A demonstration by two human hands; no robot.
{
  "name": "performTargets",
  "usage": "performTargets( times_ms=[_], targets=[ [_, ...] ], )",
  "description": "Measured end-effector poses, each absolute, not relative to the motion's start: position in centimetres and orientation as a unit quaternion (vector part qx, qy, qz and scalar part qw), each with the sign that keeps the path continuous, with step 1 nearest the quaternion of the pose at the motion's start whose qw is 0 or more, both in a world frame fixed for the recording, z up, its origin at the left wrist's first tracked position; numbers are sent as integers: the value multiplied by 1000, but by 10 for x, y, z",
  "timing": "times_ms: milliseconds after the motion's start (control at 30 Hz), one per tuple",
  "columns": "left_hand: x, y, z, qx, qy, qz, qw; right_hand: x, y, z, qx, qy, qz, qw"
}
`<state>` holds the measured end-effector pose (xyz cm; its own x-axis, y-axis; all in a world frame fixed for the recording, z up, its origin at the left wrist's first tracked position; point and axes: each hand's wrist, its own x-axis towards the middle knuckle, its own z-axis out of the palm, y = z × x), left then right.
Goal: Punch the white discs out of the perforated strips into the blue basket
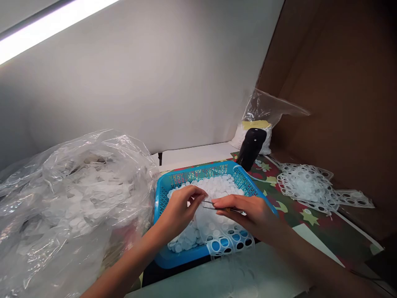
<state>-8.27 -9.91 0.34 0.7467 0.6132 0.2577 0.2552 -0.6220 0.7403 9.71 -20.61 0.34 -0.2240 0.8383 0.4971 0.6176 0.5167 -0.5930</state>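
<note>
Two hands work a punched white sheet over a blue basket of discs

The left hand (180, 207) hovers over the middle of the blue basket (161, 194) – a rectangular plastic one with lattice walls – its fingers pinched together on the top edge of the perforated sheet (223, 241), a thin, limp white sheet full of round holes that sags over the basket's near rim. The right hand (252, 213), just beside it, has its fingers clamped on slim metal tweezers (214, 205) whose tips point towards the left hand. Small flat white discs (217, 184) heap inside the basket. Left of the basket bulges a crinkled clear plastic bag (77, 186); to its right, a tangle of emptied sheets (307, 186) lies on the patterned worktop (297, 213) – behind the basket stands a rounded black object (251, 147).
</note>
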Motion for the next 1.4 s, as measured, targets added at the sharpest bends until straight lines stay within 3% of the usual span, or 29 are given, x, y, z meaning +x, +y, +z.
performTargets(
  times_ms=[967,1133,1233,1300,1400],
  targets=[
    [-82,-105,5,881,211,255,337,97,-207,9,-485,-750,223,391],
    [-81,-104,4,879,263,260,302,114,-208,18,-492,-662,276,494],
    [-80,-101,4,874,279,256,304,143,-203,23,-548,-539,208,605],
    [-80,-100,5,869,287,249,317,171,-197,23,-662,-496,113,550],
    [-80,-99,6,864,297,237,330,221,-191,14,-740,-478,72,468]
  ],
)
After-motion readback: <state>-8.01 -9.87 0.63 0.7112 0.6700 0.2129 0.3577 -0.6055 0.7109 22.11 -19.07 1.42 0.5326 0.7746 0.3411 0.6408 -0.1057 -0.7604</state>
